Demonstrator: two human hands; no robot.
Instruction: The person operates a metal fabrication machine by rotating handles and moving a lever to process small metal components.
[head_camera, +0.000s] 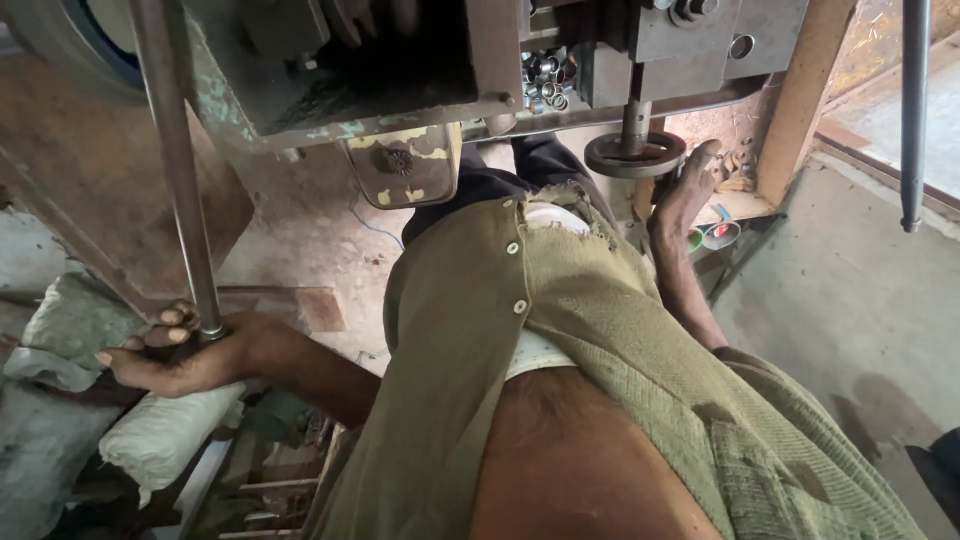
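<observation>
From the head camera, looking down my own chest, my left hand (185, 350) was clenched around the lower end of a long steel rod (178, 170), fingers (172, 325) curled round it just where it met my palm, the rod running up and away from that hand toward the top of the view. Below and outward of that hand lay pale stuffed sacks (165, 435), one touching the underside of my wrist as far as I could tell. My right hand (685, 195) was stretched forward with its fingers loosely extended, the fingertips resting against the rim of a small dark handwheel (635, 155) on a vertical spindle; it was laid on the wheel rather than gripping it. Just beyond that hand, on the far side, sat a little round container with a red spot (722, 235) on a wooden ledge (745, 205). Between my two hands hung my olive buttoned shirt (560, 330), and above them the grey-green body of the machine (330, 70), with a heap of small metal rings (548, 82) in a recess above the handwheel. Well out past my right hand, a second dark rod (912, 110) hung down.
</observation>
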